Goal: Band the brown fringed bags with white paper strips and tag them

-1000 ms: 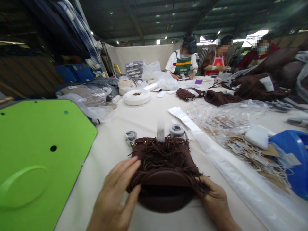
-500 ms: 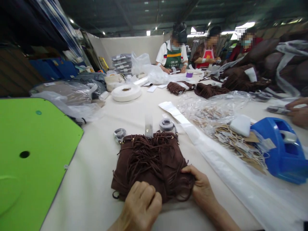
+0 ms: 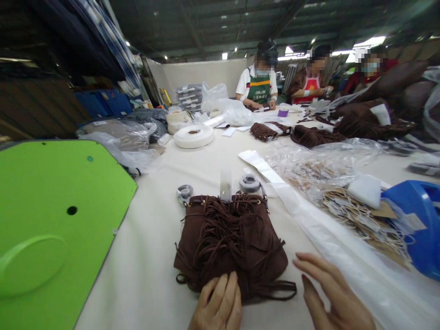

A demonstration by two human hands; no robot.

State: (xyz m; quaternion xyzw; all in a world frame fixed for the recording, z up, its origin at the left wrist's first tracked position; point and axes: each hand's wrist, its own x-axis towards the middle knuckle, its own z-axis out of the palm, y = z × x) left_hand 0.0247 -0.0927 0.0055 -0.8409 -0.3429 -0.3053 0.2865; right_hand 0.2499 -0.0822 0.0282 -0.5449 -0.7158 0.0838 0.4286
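A dark brown fringed bag (image 3: 237, 233) lies flat on the table, its eyelet-lined top edge away from me and its strands gathered over the middle. My left hand (image 3: 220, 302) is at the bag's near edge, fingers bent together on the fringe; what lies under the fingertips is hidden. To the right of the bag, my right hand (image 3: 332, 293) is off it, thumb and fingers apart and holding nothing. A looped brown strip (image 3: 280, 289) sticks out from the lower right corner. Wrapped strap coils (image 3: 250, 183) rest beyond the top edge.
Left stands a bright green machine panel (image 3: 99, 183). A long white plastic sleeve (image 3: 309, 224) runs along the right, past corded tags (image 3: 357, 220) and a blue dispenser (image 3: 417, 220). A white tape roll (image 3: 194, 136) lies farther back. Several co-workers (image 3: 259, 87) work across the table.
My right hand has let go of the bag's right side and opened out to the right. The left hand stays at the near edge. The view has shifted left.
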